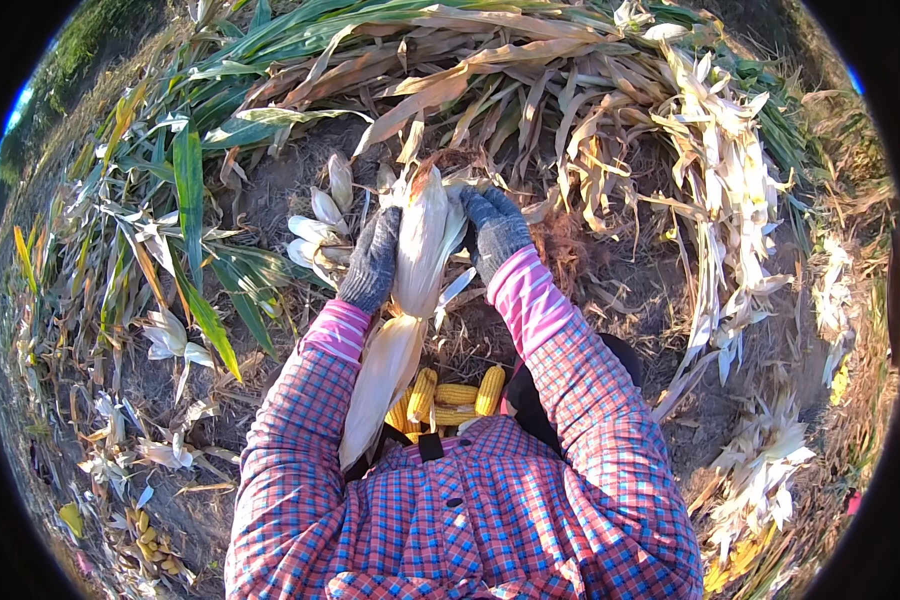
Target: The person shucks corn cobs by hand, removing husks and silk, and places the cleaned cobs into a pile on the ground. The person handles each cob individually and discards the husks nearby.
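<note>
Both my hands wear grey knit gloves. An ear of corn in its pale, dry husk (418,262) stands between them, its tip with brown silk pointing away from me. My left hand (372,259) grips the ear along its left side. At the upper right of the ear, my right hand (495,225) has its fingers closed on a strip of husk that parts from the tip; the fingertips are partly hidden. A long husk leaf (381,390) hangs from the ear's base toward my lap. Several bare yellow corn cobs (457,394) lie close in front of my body.
Several ears in husk (322,217) lie on the soil left of my hands. Dry and green corn stalks (390,67) form a heap across the far side. Peeled husks (727,217) pile up at the right, and brown corn silk (566,244) lies beside my right hand.
</note>
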The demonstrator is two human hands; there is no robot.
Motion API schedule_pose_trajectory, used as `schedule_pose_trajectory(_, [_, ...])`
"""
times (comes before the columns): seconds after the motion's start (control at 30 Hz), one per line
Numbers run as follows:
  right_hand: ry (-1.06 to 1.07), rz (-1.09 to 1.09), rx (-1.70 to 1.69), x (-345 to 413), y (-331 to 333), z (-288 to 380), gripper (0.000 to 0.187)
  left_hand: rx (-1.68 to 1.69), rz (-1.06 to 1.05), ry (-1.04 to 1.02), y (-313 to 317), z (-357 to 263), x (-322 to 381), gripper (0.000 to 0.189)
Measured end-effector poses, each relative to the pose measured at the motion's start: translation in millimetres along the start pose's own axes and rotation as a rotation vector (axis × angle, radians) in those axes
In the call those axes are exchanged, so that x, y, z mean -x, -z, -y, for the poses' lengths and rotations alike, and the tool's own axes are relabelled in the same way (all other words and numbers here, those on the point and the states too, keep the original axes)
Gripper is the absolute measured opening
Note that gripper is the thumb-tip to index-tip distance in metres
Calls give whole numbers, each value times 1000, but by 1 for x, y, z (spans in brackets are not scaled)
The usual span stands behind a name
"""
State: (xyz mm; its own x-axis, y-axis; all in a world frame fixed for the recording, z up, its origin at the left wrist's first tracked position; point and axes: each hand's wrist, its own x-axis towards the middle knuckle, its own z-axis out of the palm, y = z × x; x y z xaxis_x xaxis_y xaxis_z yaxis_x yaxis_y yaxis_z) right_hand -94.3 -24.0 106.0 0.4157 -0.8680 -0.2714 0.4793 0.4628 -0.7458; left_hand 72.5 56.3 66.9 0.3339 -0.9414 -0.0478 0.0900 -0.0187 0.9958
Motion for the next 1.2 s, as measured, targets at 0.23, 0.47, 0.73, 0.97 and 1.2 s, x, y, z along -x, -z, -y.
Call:
schedule_pose_trajectory(0.23, [-90, 86, -543, -14, 13, -13, 21, 136, 244, -102, -15, -24, 5, 78])
schedule_pose_trajectory(0.47, [-368, 618, -126, 31, 1, -33, 18, 544, -299, 126, -15, -22, -12, 49])
schedule_pose_trajectory(0.73, [-433, 1370, 1323, 114, -38, -15, 37, 598, -421, 146, 36, -28, -20, 50])
schedule_pose_trajectory(0.97, [127, 400, 510, 40, 5, 36, 35, 108, 167, -36, 11, -40, 13, 65])
schedule_pose_trajectory(1.2, [94, 321, 576, 25, 2, 28, 36, -125, 415, -5, -25, -30, 13, 83])
